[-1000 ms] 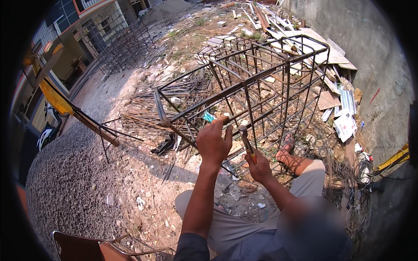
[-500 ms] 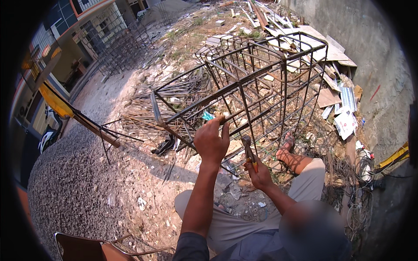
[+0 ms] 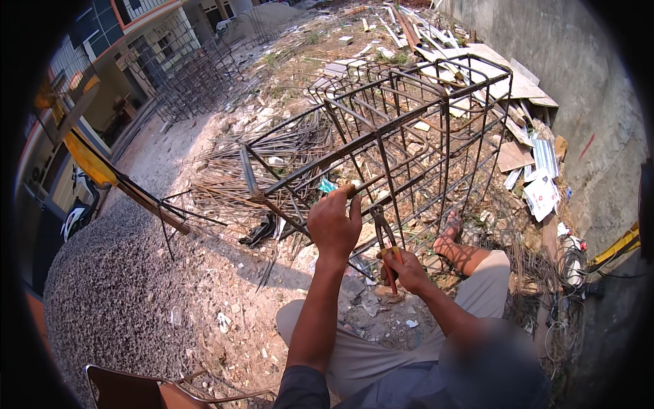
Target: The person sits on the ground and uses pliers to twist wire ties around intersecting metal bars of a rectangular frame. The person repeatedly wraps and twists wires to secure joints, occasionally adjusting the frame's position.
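Note:
A rebar cage (image 3: 379,131) of dark bars and bent stirrups stands tilted in front of me, its near end toward the left. My left hand (image 3: 333,223) is closed around a steel bar at the near side of the cage, and the bar's rusty end shows above the fingers. In my right hand (image 3: 407,273) is a pair of pincers (image 3: 385,235) with orange-yellow handles, jaws pointing up. Those jaws are close to the cage bars just right of my left hand; whether they touch a bar or wire, I cannot tell.
Many loose rebar pieces (image 3: 225,174) lie left of the cage. A gravel heap (image 3: 116,273) rises at the left, with a chair (image 3: 122,388) at the lower left. Scrap boards (image 3: 524,85) lean near the concrete wall (image 3: 579,68). A yellow-wrapped post (image 3: 88,158) crosses the left side.
The pincers have shifted slightly left and swung more upright, and more of their handles shows below my right hand. My left hand keeps its grip on the bar.

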